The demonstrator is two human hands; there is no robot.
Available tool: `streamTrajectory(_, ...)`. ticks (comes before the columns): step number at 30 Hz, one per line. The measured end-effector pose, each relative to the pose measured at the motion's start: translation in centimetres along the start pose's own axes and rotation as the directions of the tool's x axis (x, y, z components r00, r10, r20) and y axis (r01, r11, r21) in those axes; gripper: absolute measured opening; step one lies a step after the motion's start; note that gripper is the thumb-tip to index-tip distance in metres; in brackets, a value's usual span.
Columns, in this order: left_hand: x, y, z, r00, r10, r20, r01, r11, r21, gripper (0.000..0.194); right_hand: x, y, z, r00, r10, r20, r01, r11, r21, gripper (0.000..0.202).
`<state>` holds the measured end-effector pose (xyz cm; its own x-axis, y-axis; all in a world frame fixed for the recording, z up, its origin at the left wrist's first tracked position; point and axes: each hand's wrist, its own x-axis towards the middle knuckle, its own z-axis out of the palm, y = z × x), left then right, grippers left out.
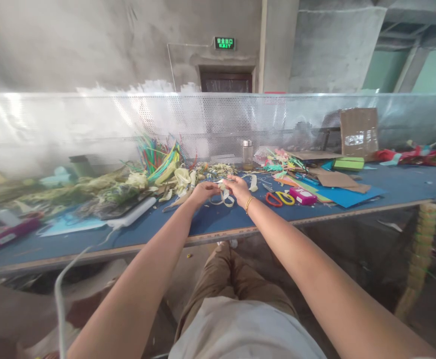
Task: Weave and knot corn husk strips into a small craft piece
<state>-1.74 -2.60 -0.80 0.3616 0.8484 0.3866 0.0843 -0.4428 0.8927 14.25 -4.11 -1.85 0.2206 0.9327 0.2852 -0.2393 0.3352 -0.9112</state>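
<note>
Both hands meet over the blue table, near its middle. My left hand is closed, its fingertips pinching one side of a pale ribbon strip. From the right, my right hand holds the same strip between thumb and fingers, close to the left fingertips. Loops of the strip hang below the hands. Scissors with red and yellow handles lie right of my right hand, beside a pink box. Pale fabric pieces are heaped left of the hands.
A white power strip with a cable lies at the left front. A glass bottle stands behind the hands. Blue paper and brown cardboard lie right. Colourful stems are piled at the back left.
</note>
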Motion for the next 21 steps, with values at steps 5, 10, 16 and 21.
streamTrajectory(5, 0.1, 0.0, -0.2, 1.000, -0.008, -0.006, 0.008, 1.000, 0.030, 0.034, 0.4, 0.3, 0.0, 1.000, 0.021, -0.017, -0.019, 0.993, 0.115, 0.053)
streamTrajectory(10, 0.7, -0.6, -0.4, 0.997, -0.060, -0.043, 0.055, 0.994, -0.092, 0.038, 0.7, 0.3, -0.1, 0.996, 0.061, -0.067, -0.048, 0.983, 0.179, 0.060)
streamTrajectory(16, 1.4, -1.4, -0.8, 0.985, -0.107, -0.133, 0.090, 0.987, -0.133, 0.039, 1.1, -0.1, -0.6, 0.988, 0.092, -0.125, -0.064, 0.975, 0.211, 0.059)
streamTrajectory(21, 1.9, -1.9, -1.5, 0.943, -0.158, -0.294, 0.109, 0.978, -0.177, 0.032, 1.3, -0.5, -0.9, 0.967, 0.106, -0.231, -0.063, 0.981, 0.186, 0.060)
